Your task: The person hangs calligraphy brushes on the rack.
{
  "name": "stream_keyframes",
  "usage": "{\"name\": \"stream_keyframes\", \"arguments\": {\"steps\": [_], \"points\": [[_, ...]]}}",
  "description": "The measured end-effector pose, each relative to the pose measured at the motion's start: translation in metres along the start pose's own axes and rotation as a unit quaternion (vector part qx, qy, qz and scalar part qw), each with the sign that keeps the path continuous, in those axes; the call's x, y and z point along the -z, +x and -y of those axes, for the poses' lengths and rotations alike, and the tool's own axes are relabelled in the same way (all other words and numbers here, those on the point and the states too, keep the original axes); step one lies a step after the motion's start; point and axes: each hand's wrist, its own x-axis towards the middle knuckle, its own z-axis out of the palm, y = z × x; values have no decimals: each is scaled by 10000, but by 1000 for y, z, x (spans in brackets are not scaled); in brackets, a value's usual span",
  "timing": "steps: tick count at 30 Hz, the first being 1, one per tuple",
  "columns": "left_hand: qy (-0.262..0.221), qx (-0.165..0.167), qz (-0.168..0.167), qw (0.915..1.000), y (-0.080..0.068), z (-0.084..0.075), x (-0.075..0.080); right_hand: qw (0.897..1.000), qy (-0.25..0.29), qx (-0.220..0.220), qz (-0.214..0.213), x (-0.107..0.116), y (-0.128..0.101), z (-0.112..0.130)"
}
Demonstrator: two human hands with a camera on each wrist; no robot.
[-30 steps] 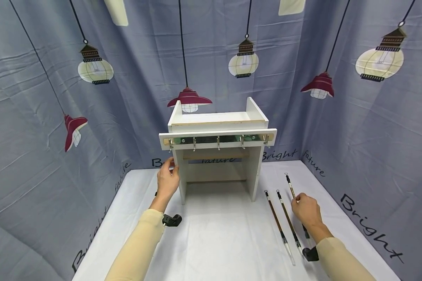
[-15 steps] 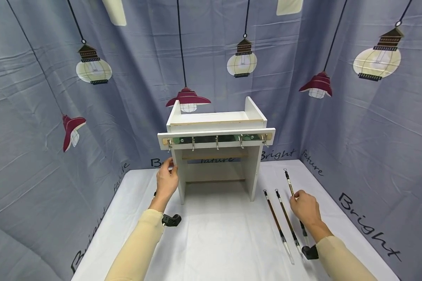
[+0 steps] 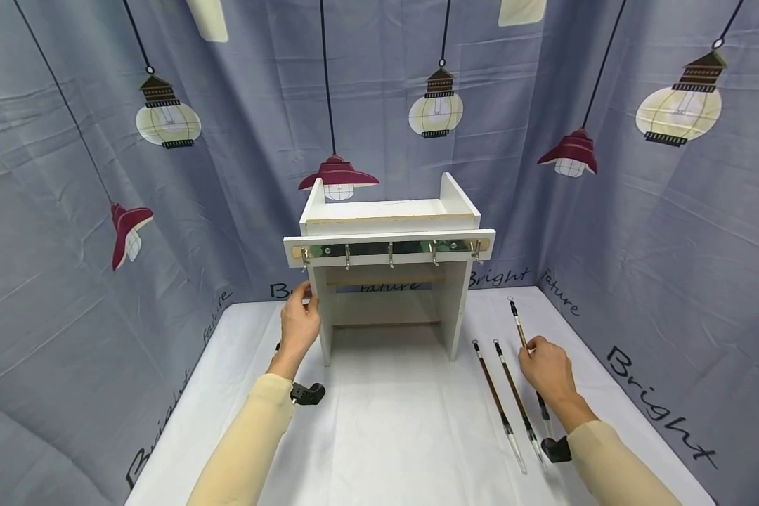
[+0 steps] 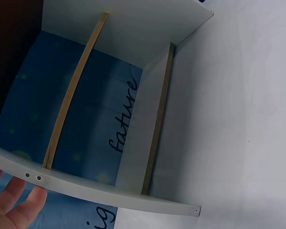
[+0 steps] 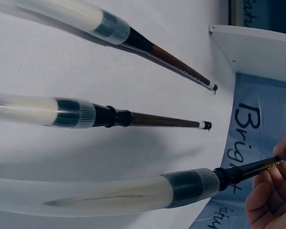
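Pinching brush (image 5: pixel 193 185), curtain (image 3: pixel 386 91) reading "Bright", "fature"

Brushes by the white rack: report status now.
Right hand pinches one brush. Left hand at white rack, left side. Two other brushes lie nearer the rack, possibly in the way.

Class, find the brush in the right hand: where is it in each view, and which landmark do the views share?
Head: the brush is right of centre in the lower half, partly hidden by the right hand.
Left wrist: not in it.
Right wrist: the brush is lowest of three, reaching the right hand at the right edge.
Shared landmark: the lettered blue curtain.
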Motion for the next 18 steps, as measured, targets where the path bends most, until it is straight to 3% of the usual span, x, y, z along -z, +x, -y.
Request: {"name": "stream_keyframes", "arguments": {"steps": [11, 18], "points": [[45, 61, 6, 10000, 0, -2, 1, 9999, 126, 68, 4, 8, 0, 11], [61, 25, -15, 10000, 1, -1, 0, 9995, 141, 184, -223, 8, 2, 13]]}}
